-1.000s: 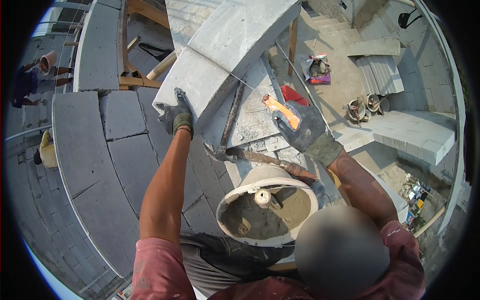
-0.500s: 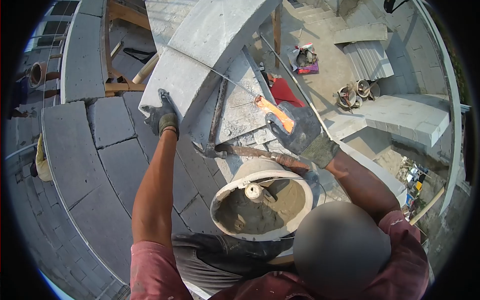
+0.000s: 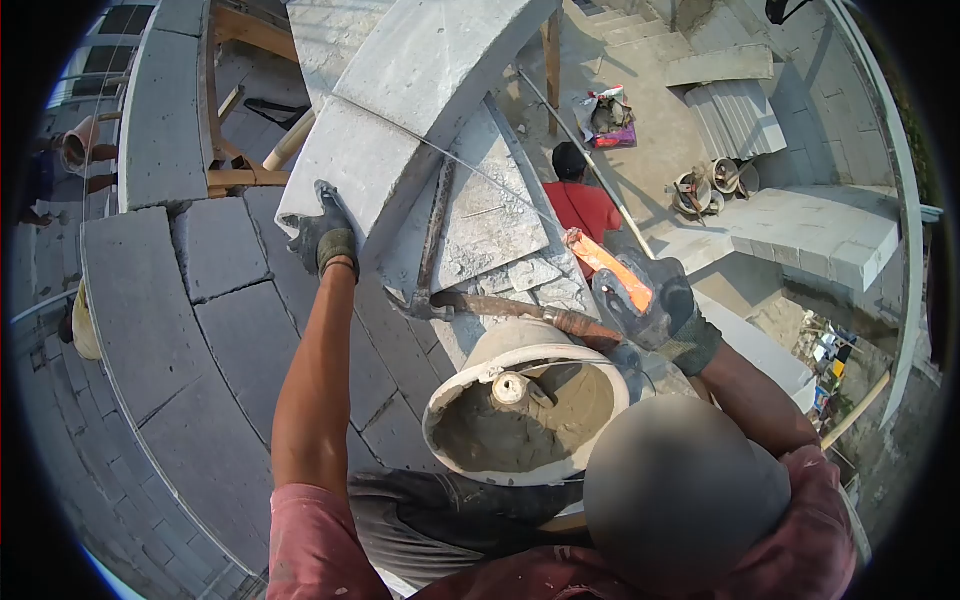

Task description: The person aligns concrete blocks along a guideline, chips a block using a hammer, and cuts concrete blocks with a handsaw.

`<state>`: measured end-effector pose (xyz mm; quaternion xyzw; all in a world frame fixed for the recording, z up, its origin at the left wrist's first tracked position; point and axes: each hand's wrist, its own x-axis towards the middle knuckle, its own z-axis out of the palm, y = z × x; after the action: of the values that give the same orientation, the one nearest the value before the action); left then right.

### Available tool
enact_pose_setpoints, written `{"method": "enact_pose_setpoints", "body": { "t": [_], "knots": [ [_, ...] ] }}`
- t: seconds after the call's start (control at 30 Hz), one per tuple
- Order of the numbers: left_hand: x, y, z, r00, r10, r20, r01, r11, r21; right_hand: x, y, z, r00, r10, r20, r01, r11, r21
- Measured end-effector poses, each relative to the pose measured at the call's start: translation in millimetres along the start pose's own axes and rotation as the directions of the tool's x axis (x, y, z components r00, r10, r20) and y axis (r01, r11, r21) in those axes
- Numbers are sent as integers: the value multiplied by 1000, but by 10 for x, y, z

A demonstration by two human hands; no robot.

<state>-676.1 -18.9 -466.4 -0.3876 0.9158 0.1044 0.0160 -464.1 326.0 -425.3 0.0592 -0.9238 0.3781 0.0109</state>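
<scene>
A thin saw blade lies across the top of a large pale block (image 3: 400, 75), its orange handle (image 3: 610, 270) held in my gloved right hand (image 3: 655, 310), right of the block. My gloved left hand (image 3: 326, 235) rests on the block's near left end, thumb and fingers apart. Below the block, a claw hammer (image 3: 425, 295) and a tool with a worn wooden handle (image 3: 530, 311) lie on the dusty slab. Close to me stands a bucket of wet mortar (image 3: 525, 415) with a round tool handle (image 3: 510, 389) sticking up from it.
Grey blocks (image 3: 240, 330) form a surface on the left. A person in a red shirt (image 3: 582, 208) is beyond the slab, near a long pole (image 3: 590, 165). Further right are stacked panels (image 3: 737, 118), small buckets (image 3: 726, 176) and a block ledge (image 3: 810, 225).
My right hand has moved right and slightly down with the orange handle, drawing the blade along. More of the person in red now shows. My left hand stays on the block.
</scene>
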Motion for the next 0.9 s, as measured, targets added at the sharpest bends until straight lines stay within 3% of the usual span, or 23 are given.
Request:
{"method": "enact_pose_setpoints", "body": {
  "t": [0.13, 0.2, 0.3, 0.33, 0.43, 0.47, 0.53, 0.57, 0.6, 0.63, 0.77, 0.87, 0.9],
  "knots": [
    [40, 1, 20, 1000, -22, 0, 22, 1000, 20, 551, -48, 238, 997, 65, 37, -65, 998, 6],
    [19, 55, -38, 999, 12, -35, -11, 1000, 18, 867, -120, 482, 994, 18, -108, -13, 999, 43],
    [-24, 47, -52, 999, 33, -37, -32, 999, 26, 644, -46, 401, 998, -14, -63, 15, 1000, 12],
    [-9, 84, -47, 999, 30, -36, -29, 999, 30, 448, -93, 151, 996, 19, 84, -23, 999, 42],
    [59, -5, 58, 999, 19, -38, -17, 999, 47, -10, -62, -24, 997, -77, -12, 78, 996, 39],
    [86, -9, 59, 998, 30, -50, -27, 999, 47, 1, -59, 104, 998, 42, -40, -21, 902, 431],
    [66, 10, 14, 999, -2, -39, 4, 999, 40, 208, -104, 78, 994, -111, -26, 110, 994, -16],
    [-17, 40, -13, 1000, -15, -25, 16, 999, 28, 505, -46, 324, 999, -34, 13, 34, 997, -69],
    [41, 0, 51, 999, 13, -53, -12, 999, 34, 714, -138, 405, 997, -15, -75, 18, 999, 36],
    [71, 29, 18, 998, 30, -59, -29, 999, 24, 747, -273, 370, 996, 57, -73, -58, 998, -20],
    [-51, 50, -71, 999, 49, -17, -50, 999, -6, 402, -163, 196, 998, 60, 34, -62, 996, 60],
    [78, 12, 75, 1000, 21, -12, -20, 999, 48, 16, -76, -13, 999, -33, -28, 35, 997, 70],
    [99, 11, 86, 1000, 17, -16, -16, 999, 48, 45, -69, 35, 989, -84, -122, 100, 987, 127]
  ]
}}
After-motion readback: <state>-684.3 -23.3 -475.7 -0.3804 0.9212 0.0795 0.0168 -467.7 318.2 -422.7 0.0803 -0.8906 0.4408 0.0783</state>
